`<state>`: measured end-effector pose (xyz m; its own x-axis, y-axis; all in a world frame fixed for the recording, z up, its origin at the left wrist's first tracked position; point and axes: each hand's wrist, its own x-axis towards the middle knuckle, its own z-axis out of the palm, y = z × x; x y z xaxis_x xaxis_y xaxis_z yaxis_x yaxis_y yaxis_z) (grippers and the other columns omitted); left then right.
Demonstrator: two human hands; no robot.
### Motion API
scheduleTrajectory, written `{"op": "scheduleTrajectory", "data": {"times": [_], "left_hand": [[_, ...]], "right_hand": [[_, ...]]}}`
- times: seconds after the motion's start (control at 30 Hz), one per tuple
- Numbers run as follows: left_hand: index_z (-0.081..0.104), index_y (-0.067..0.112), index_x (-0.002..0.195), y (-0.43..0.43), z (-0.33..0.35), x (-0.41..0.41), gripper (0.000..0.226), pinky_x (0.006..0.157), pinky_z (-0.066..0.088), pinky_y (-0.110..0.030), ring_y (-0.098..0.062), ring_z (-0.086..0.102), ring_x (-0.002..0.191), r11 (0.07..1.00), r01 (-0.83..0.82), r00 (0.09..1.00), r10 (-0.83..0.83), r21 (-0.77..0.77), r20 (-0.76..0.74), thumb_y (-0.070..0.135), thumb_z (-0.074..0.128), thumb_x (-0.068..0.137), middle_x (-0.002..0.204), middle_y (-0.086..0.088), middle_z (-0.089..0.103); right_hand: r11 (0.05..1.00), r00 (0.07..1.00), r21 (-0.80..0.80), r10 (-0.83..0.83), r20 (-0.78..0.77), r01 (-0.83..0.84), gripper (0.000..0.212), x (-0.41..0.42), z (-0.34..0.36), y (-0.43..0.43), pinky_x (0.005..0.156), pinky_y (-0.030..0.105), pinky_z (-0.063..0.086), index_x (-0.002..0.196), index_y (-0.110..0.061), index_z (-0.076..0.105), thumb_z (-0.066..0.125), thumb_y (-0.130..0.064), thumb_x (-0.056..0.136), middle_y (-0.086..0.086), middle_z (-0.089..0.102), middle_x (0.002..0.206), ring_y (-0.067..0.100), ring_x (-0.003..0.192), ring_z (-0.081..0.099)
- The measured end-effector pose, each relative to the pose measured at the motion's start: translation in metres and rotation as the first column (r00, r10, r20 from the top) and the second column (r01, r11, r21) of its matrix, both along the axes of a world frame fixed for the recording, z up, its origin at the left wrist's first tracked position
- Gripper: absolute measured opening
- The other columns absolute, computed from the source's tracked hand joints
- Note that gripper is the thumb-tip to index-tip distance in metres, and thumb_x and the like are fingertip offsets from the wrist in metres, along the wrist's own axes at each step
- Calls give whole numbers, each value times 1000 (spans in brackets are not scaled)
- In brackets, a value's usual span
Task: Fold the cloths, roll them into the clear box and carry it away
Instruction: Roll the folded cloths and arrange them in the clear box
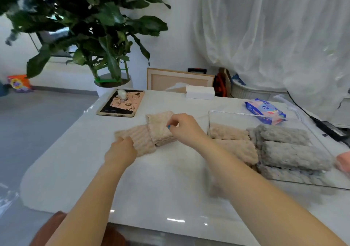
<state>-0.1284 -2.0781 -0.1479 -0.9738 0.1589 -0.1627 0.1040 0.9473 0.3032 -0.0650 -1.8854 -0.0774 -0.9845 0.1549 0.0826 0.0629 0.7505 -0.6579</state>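
Two hands work on one beige cloth [149, 137] on the white table [151, 185]. The left hand [121, 152] grips its end at 8 o'clock; the right hand [184, 128] pinches the folded part. At 3 o'clock stands the clear box [236, 113], holding beige rolls [227, 132] and grey rolls [291, 155]. Farther, at 11 o'clock, lies a tablet [121, 102].

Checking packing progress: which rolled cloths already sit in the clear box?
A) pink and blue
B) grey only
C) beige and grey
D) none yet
C: the clear box holds beige rolls on the side nearer the hands and grey rolls beyond them, while the left hand and right hand grip another beige cloth on the table.
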Motion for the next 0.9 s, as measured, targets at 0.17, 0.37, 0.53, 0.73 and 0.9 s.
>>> {"op": "scheduleTrajectory", "data": {"times": [0.17,0.37,0.53,0.73,0.9], "left_hand": [[43,5,129,-46,-44,-12,35,94,44,-40,-38,51,112,963,-177,979,151,201,140,18,44,96,129,-19,41],[31,-3,131,-36,-48,-35,52,95,45,-40,-38,48,119,783,-380,915,238,493,327,19,54,89,131,-22,46],[57,10,128,-24,-49,-42,67,96,50,-45,-29,58,115,597,-386,914,144,704,379,30,62,64,127,-11,60],[56,7,93,-36,-36,-36,35,55,39,-22,-23,57,82,474,-457,882,131,753,453,7,56,59,84,-6,59],[50,13,107,-48,-26,-31,34,55,39,-24,-16,53,78,464,-438,892,117,770,437,-6,49,80,97,-6,56]], "right_hand": [[957,933,-267,-8,359,111,16,-48,-59,-57,65,28,44,94,-13,62,48,-8,87,10,58,91,25,77,56],[617,795,-527,-308,522,585,45,-78,-132,-84,55,28,51,126,-13,51,64,-29,86,8,60,109,21,72,60],[502,772,-593,-318,550,630,39,-91,-138,-86,38,17,41,119,-10,58,68,-21,83,13,60,100,19,56,51],[305,809,-756,-324,490,579,42,-93,-139,-95,65,37,57,114,-8,48,74,-12,81,13,62,108,30,93,66],[235,800,-765,-210,562,599,31,-77,-134,-103,50,28,53,109,-4,61,63,3,79,15,67,98,25,76,65]]}}
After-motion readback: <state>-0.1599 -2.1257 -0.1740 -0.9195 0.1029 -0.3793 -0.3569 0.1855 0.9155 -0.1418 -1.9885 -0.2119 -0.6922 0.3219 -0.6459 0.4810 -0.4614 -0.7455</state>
